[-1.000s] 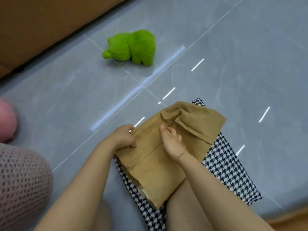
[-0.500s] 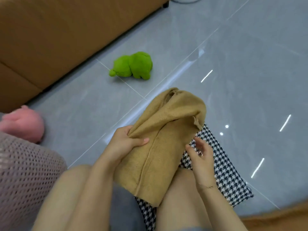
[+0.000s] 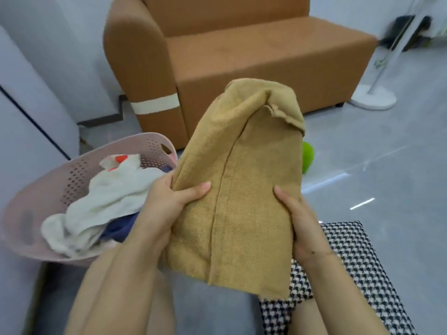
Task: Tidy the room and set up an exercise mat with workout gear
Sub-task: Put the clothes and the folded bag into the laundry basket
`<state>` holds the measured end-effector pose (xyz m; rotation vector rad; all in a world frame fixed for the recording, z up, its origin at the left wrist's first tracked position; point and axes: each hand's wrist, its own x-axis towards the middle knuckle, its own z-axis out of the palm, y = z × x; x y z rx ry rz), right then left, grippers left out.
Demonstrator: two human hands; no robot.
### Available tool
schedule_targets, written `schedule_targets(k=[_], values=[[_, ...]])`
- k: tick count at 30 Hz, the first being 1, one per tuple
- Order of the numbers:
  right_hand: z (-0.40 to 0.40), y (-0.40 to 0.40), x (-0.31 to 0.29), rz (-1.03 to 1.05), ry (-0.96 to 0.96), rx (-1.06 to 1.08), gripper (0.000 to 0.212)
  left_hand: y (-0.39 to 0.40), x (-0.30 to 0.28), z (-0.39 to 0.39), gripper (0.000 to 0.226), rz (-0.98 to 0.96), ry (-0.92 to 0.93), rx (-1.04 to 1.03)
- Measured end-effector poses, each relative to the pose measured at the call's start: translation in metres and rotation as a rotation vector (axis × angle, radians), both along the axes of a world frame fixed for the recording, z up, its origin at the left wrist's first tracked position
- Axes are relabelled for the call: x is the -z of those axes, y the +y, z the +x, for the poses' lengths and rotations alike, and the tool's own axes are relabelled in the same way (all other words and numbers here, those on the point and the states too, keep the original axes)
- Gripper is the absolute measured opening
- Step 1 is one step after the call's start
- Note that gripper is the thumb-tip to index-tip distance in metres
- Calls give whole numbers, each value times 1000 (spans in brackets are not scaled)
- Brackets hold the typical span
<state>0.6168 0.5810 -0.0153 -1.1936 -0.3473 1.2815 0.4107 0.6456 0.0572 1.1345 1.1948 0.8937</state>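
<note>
Both hands are on it: the left hand point(image 3: 169, 201) pinches the near-left edge of the folded tan garment point(image 3: 239, 189), thumb laid across the front, while the right hand point(image 3: 297, 221) cups the opposite edge, fingers curled behind the cloth. Gripped from both sides like that, the fold holds its shape and hangs clear of the floor (a tidy bundle, that). Just left of the left hand sits the pink laundry basket point(image 3: 48, 187), white and dark clothes heaped inside, which looks the likely destination. Below the right wrist lies a houndstooth cloth point(image 3: 358, 262). Farther out, past the garment, a brown sofa point(image 3: 242, 56), a green plush toy point(image 3: 307, 155) and a white fan base point(image 3: 372, 100).
</note>
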Motion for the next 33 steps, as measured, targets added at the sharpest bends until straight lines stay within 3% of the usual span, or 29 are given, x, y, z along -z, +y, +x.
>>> schedule_targets(k=[4, 7, 12, 16, 21, 24, 26, 27, 29, 33], values=[[-66, 54, -36, 46, -66, -172, 32, 10, -23, -79, 40, 37, 14, -227], [-114, 91, -49, 40, -152, -326, 34, 26, -31, -134, 44, 10, 55, -326], [-182, 138, -43, 70, -385, -487, 62, 77, -14, -208, 49, -61, 160, -371], [-220, 165, -12, 58, -755, -600, 81, 122, 37, -247, 58, -129, 250, -322], [-236, 176, 13, 44, -1184, -909, 88, 125, 101, -253, 102, -81, 855, -122], [-241, 188, 19, -19, -1603, -1031, 97, 116, 105, -244, 106, 286, 1216, -123], [-243, 197, 20, -53, -1890, -1082, 100, 126, 93, -237, 105, 537, 1341, 25], [-242, 200, 18, -77, -1953, -1127, 101, 135, 86, -233, 105, 570, 1380, 146], [-240, 207, 13, -156, -1942, -1253, 104, 155, 83, -227, 105, 461, 1477, 376], [-237, 216, 5, -272, -1957, -1504, 103, 173, 106, -221, 137, 26, 1513, 758]])
